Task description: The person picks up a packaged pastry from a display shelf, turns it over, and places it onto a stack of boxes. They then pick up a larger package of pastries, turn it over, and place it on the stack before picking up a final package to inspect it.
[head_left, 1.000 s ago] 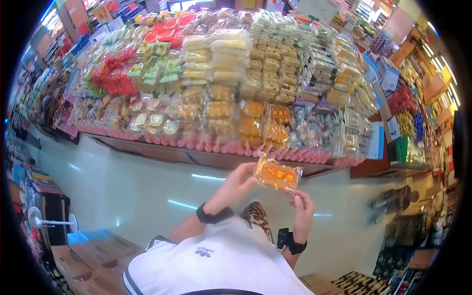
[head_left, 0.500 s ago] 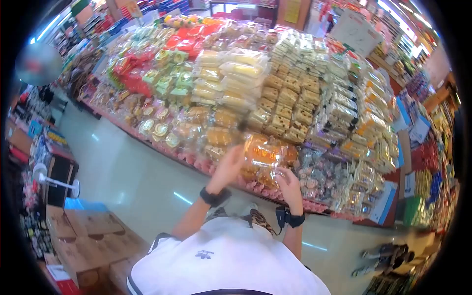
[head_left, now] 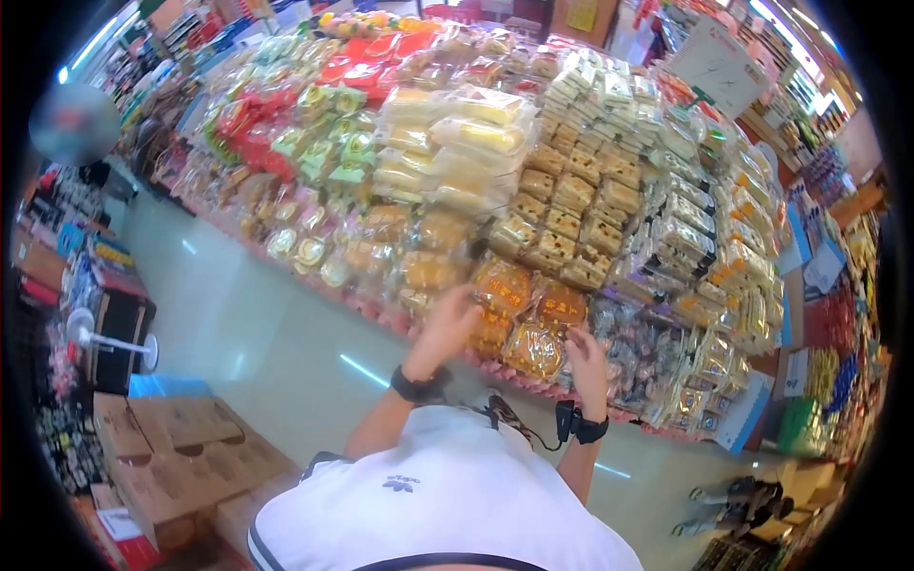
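Both my hands are at the front edge of a display heaped with wrapped baked goods. My left hand point(head_left: 450, 328) is open beside the left edge of a group of brown wrapped breads point(head_left: 503, 285) with yellow-orange print. My right hand point(head_left: 587, 362) is on the other side, its fingers loosely spread close to a glossy wrapped bread point(head_left: 536, 349). Another dark brown pack point(head_left: 560, 303) lies between and behind the hands. Whether the fingertips touch the wrappers is hard to make out. Each wrist wears a black band.
Fruit-studded cakes point(head_left: 574, 192) are stacked behind the brown breads, with long pale yellow packs point(head_left: 483, 133) farther back. Small wrapped pieces point(head_left: 628, 343) lie right of my right hand. Cardboard boxes point(head_left: 190, 447) stand on the floor at left; a person point(head_left: 752, 500) is at lower right.
The orange-printed bread pack held between my hands now rests among the other brown breads. My hands have moved apart, the right one to the right, and the view has shifted slightly.
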`<state>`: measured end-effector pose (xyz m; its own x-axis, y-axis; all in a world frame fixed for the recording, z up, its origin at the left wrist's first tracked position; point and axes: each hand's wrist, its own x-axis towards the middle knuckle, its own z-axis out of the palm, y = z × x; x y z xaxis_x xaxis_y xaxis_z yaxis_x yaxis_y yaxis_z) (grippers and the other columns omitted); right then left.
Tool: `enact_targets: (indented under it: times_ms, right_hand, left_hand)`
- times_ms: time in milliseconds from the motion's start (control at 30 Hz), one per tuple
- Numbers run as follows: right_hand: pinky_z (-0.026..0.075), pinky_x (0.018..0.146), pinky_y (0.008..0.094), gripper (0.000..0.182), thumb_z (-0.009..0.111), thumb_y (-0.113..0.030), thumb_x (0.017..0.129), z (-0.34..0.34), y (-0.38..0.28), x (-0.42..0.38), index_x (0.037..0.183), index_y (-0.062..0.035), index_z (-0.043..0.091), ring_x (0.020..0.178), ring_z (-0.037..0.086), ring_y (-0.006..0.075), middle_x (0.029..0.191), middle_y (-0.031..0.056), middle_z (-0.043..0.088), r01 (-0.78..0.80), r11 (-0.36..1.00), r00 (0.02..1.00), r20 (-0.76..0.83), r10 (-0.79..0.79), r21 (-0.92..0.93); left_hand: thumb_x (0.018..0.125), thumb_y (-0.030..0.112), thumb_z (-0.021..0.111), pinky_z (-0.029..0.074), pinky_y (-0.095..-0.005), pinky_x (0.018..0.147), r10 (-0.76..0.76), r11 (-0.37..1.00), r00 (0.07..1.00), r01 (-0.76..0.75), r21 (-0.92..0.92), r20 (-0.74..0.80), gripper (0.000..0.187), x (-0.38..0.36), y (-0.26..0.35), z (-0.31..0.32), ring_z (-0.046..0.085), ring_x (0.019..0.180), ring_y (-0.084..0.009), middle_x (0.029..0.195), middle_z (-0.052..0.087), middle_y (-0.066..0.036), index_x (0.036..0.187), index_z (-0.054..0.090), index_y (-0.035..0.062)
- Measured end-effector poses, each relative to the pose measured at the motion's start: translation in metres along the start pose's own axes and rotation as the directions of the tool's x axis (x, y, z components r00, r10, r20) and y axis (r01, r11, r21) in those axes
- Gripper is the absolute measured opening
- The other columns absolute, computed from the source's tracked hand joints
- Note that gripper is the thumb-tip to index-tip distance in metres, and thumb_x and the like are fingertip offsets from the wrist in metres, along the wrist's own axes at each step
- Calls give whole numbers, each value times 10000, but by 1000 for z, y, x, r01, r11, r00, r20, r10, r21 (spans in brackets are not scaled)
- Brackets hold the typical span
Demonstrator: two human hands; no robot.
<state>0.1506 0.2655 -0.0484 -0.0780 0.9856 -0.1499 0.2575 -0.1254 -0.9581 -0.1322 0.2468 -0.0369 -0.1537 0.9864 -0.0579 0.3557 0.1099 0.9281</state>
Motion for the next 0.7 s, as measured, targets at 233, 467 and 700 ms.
enact_targets:
  times_ms: [233,467,700]
  right_hand:
    - [460,930,301,305,587,-153,950,28,-4,-25,1200,21,584,1071,606,185,1147,125,651,-19,1000,964,-267,16,-8]
    - [469,910,287,296,577,-132,949,78,-30,-66,1200,26,583,1041,611,159,1134,92,656,-135,988,858,-490,154,73]
    - [492,816,284,294,556,-169,963,118,-16,-93,1202,-3,594,991,624,156,1122,76,657,-180,975,792,-569,223,132]
  left_hand:
    - [955,185,590,517,-301,776,130,978,962,-85,-189,242,439,41,-8,-7,608,1050,-197,1171,614,-160,1331,463,-2]
    - [958,176,593,508,-323,869,61,984,829,43,-173,556,464,72,0,-28,597,1084,-205,1235,589,-147,1352,444,-19]
    - [962,144,575,478,-335,937,58,964,726,137,-226,685,425,72,-13,-39,564,1145,-213,1264,570,-146,1335,459,-24]
